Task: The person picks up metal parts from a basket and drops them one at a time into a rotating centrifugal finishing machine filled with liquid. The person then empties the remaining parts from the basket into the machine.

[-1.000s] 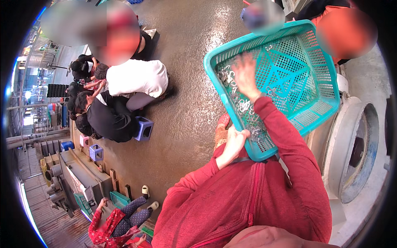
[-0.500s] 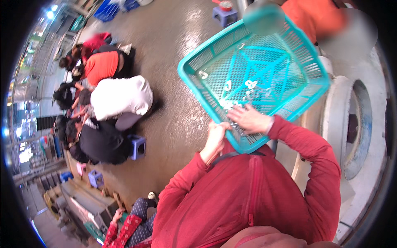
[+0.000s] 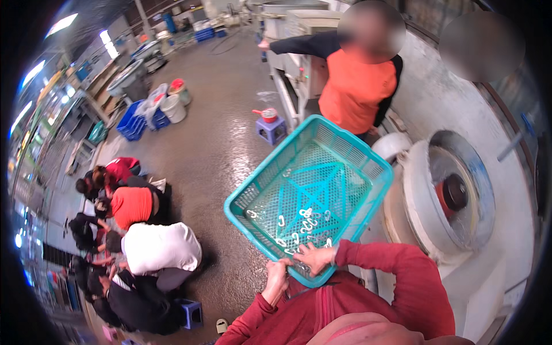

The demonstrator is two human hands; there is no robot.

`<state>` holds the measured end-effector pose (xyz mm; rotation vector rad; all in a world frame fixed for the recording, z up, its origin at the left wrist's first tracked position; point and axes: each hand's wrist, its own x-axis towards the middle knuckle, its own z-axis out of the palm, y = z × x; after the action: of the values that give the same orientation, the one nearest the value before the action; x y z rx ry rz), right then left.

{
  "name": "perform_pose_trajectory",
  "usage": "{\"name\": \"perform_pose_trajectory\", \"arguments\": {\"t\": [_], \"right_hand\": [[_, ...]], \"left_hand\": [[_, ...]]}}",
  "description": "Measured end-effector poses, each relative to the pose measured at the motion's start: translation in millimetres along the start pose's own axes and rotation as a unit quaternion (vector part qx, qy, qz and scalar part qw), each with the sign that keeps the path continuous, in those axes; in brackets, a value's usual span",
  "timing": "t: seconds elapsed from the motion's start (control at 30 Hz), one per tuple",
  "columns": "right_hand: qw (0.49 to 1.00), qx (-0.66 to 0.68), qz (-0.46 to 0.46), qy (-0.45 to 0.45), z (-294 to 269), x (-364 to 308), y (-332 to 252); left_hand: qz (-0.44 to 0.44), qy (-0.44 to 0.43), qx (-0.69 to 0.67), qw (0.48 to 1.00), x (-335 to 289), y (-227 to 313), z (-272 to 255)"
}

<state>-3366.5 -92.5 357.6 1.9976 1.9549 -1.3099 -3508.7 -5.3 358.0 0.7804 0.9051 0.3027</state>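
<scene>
A teal plastic mesh basket (image 3: 346, 150) is held out in front of me, its near corner against my body. My left hand (image 3: 277, 277) is closed round the rim at that near corner. Inside, my right hand (image 3: 313, 259) lies with fingers spread over the mesh floor, holding nothing that I can see. Several small white curved pieces, C- or ring-shaped (image 3: 295, 237), are scattered on the basket floor, most of them just beyond my right fingers. Their material is too small to make out.
A person in an orange and black top (image 3: 352, 92) stands beyond the basket, arm stretched left. To the right is a round machine drum (image 3: 411, 195). A purple stool (image 3: 271, 131) bears a red-handled strainer-like item. Several people crouch at left near white buckets (image 3: 173, 108) and blue crates (image 3: 131, 122).
The view has tilted up, so basket and hands sit lower and more of the room shows. My right fingers are more spread. My left hand keeps its hold on the rim.
</scene>
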Motion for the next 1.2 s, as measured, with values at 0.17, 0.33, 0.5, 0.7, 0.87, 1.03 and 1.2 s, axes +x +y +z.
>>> {"name": "perform_pose_trajectory", "arguments": {"t": [0.17,0.33,0.5,0.7,0.87,1.03,1.2], "right_hand": [[0.988,-0.048,-0.053,0.135,4,-17,-11],[0.982,-0.047,-0.023,0.181,4,-21,-17],[0.952,-0.146,0.017,0.269,13,-21,-22],[0.93,0.171,-0.021,0.326,-3,-23,-10],[0.792,0.563,-0.04,0.231,-39,-28,8],[0.717,0.638,-0.02,0.28,-55,-42,22],[0.712,0.636,-0.012,0.297,-57,-49,34]], "left_hand": [[0.052,0.016,0.024,0.998,-13,-3,8],[0.024,0.037,0.031,0.999,-18,9,13],[0.059,0.015,0.051,0.997,-18,4,10],[0.053,-0.008,-0.012,0.999,-14,-3,10],[0.019,0.0,0.021,1.0,-13,14,15],[-0.019,0.029,0.021,0.999,-12,15,20],[0.005,0.011,-0.01,1.0,-9,8,21]]}}
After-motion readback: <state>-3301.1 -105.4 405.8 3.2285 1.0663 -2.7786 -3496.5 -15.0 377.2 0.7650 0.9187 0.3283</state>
